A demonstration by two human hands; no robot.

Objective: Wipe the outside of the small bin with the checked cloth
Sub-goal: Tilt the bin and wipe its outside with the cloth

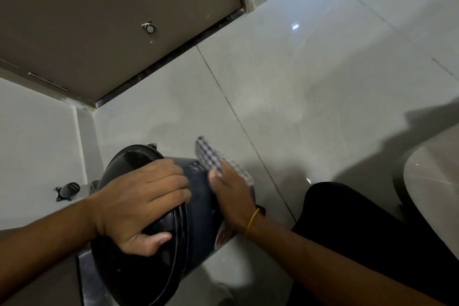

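Observation:
The small bin (198, 208) is dark, round and tipped on its side, its lid end towards me, low in the middle of the view. My left hand (141, 204) grips its lid rim, fingers over the top and thumb underneath. My right hand (233, 194) lies flat against the bin's side wall and presses the checked cloth (211, 156) onto it. The cloth's white and dark checks stick out past my fingertips, over the floor. A yellow band circles my right wrist.
Pale glossy floor tiles (298, 107) spread to the right. A brown door (111, 20) with a metal stopper (149, 27) stands behind. A small black fitting (67, 190) lies at the left. My dark-clothed knee (360, 218) and a pale rounded fixture (434, 181) sit on the right.

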